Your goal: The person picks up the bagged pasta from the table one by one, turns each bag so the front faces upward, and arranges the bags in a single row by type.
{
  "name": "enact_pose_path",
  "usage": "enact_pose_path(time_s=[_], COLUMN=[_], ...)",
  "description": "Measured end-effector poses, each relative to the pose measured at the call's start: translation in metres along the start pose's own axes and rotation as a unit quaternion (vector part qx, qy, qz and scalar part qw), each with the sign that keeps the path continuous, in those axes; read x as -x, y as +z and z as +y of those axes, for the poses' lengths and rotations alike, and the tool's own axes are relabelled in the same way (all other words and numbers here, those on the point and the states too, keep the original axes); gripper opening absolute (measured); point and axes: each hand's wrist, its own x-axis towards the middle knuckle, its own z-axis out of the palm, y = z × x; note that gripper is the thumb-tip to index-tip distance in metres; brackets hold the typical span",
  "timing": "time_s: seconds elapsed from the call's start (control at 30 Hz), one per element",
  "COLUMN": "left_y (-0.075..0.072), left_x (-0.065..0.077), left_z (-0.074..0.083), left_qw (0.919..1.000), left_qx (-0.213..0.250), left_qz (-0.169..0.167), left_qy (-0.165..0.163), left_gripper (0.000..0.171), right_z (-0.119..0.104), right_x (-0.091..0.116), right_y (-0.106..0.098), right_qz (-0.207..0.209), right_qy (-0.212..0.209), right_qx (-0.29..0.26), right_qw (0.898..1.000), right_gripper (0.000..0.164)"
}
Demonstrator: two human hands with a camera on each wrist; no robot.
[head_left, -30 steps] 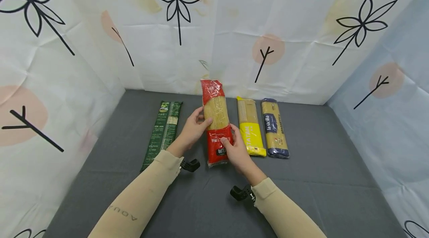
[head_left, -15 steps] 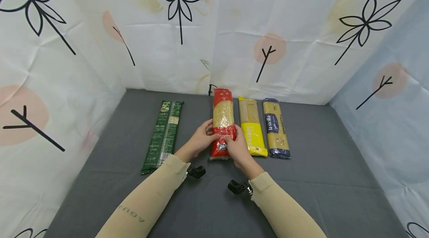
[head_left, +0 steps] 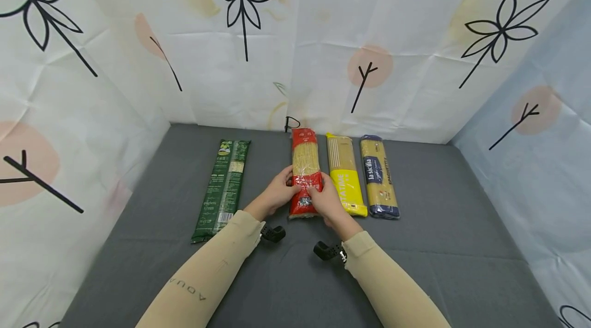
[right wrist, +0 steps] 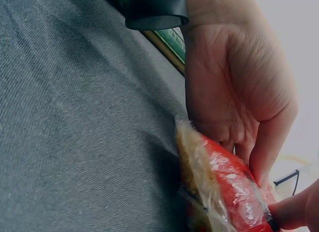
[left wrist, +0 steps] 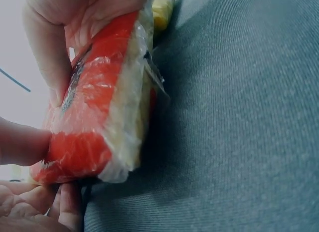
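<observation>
A red pack of spaghetti [head_left: 306, 158], with a see-through middle showing pale strands, lies in line with the others between the green and yellow packs. My left hand [head_left: 279, 190] grips its left edge, thumb on top and fingers curled beneath. On the opposite edge my right hand [head_left: 329, 199] holds it the same way. The left wrist view shows the crinkled clear end of the red pack [left wrist: 89, 112] close over the grey cloth. In the right wrist view, a thumb [right wrist: 294, 210] presses on the pack's red face.
A green spaghetti pack [head_left: 221, 189] lies on the left. To the right are a yellow pasta pack [head_left: 347, 184] and a blue-ended pasta pack [head_left: 379, 179]. Grey cloth [head_left: 461, 205] covers the table, with a white patterned curtain [head_left: 314, 10] behind and at both sides.
The red pack has come down and slightly right, from tilted in the air to low over the table beside the yellow pack. My left hand has slid lower along its edge.
</observation>
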Motion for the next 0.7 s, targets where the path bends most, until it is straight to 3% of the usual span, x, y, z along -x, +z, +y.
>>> enact_pose_path(time_s=[0.13, 0.3, 0.47, 0.7], left_y=[0.0005, 0.0005, -0.0008, -0.0021], left_x=[-0.0002, -0.0001, 0.0004, 0.0036], left_z=[0.0001, 0.0003, 0.0014, 0.0056], left_qw=[0.9997, 0.9993, 0.9993, 0.9973], left_qx=[-0.023, -0.037, -0.036, -0.071], left_qz=[0.003, 0.009, 0.007, 0.018], left_qy=[0.003, 0.003, -0.003, -0.008], left_gripper=[0.068, 0.067, 0.067, 0.067], right_z=[0.0001, -0.0008, -0.0007, -0.0013], right_x=[-0.0003, -0.0007, 0.0008, 0.0029], right_y=[-0.0011, -0.0014, -0.0026, -0.0032], right_qz=[0.004, 0.008, -0.002, -0.014], right_qy=[-0.02, -0.053, -0.043, -0.078], right_qx=[0.053, 0.145, 0.151, 0.144], right_qw=[0.998, 0.988, 0.988, 0.986], right_gripper=[0.056, 0.056, 0.06, 0.065])
